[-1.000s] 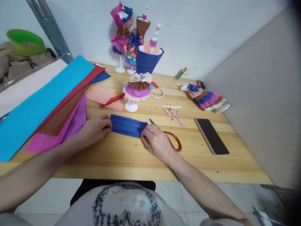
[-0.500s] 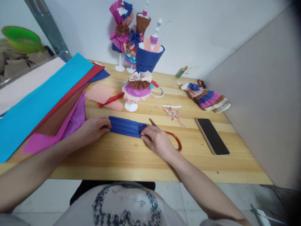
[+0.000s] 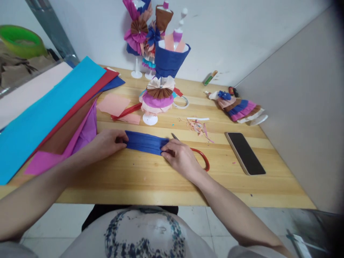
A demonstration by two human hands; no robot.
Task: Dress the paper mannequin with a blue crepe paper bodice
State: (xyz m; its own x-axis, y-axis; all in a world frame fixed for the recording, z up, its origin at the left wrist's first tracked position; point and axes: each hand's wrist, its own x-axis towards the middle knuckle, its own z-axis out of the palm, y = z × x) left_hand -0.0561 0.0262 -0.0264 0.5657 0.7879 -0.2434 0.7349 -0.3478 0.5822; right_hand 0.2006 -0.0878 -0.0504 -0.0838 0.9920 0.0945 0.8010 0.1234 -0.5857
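A strip of blue crepe paper (image 3: 146, 142) with lengthwise creases lies at the middle of the wooden table. My left hand (image 3: 111, 141) pinches its left end between thumb and fingers. At the right end, my right hand (image 3: 178, 154) is closed on the paper in the same way. Partly under my right hand is a pair of scissors (image 3: 202, 156) with red handles; one blade tip shows beyond the fingers. Behind the strip stands a small white dress form (image 3: 163, 84) dressed in blue, brown, purple and pale pink paper.
Coloured paper sheets (image 3: 57, 94) are piled at the left. Pink paper pieces (image 3: 114, 104), paper scraps (image 3: 197, 126) and a roll of tape (image 3: 182, 103) lie farther back. A phone (image 3: 245, 153) is at the right, near a fallen dressed form (image 3: 236, 105). More dressed forms (image 3: 138, 32) stand against the wall.
Both hands keep hold of the strip's ends, and the fingers have shifted slightly. The view has tilted a little; the strip stays in nearly the same place.
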